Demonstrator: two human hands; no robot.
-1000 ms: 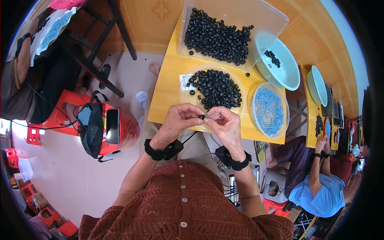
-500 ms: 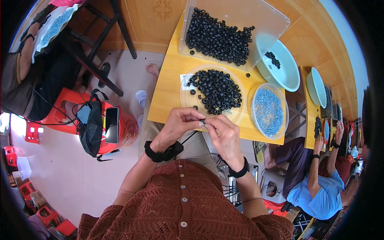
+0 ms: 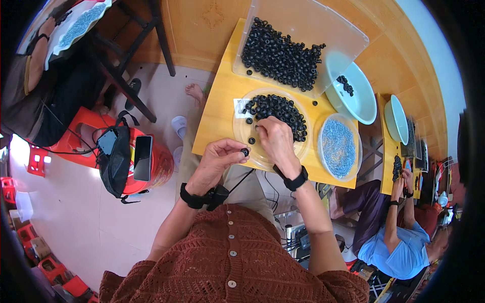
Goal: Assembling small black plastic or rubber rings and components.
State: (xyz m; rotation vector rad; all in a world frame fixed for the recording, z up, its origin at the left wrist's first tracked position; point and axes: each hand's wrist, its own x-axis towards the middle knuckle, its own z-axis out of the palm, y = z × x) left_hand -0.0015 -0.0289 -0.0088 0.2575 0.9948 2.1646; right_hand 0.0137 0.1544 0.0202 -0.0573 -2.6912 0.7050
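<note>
My left hand point(image 3: 218, 160) pinches a small black rubber ring point(image 3: 245, 151) between thumb and fingers, just off the near edge of the yellow table point(image 3: 218, 113). My right hand point(image 3: 275, 141) reaches into the clear round dish point(image 3: 241, 132) of black rings point(image 3: 283, 108), fingertips down on a ring at the pile's near side. Whether it grips one is hidden. Both wrists wear black bands.
A clear bin point(image 3: 323, 30) of several black rings stands at the back. A round dish of small grey parts point(image 3: 337, 147) and a pale bowl point(image 3: 356, 93) sit right. Another person point(image 3: 399, 242) works at a second table on the right. A red stool point(image 3: 141, 166) holds a phone and bag.
My hands were together in front of my chest working one ring. The right hand has left and reached forward into the dish; the left stays holding the ring.
</note>
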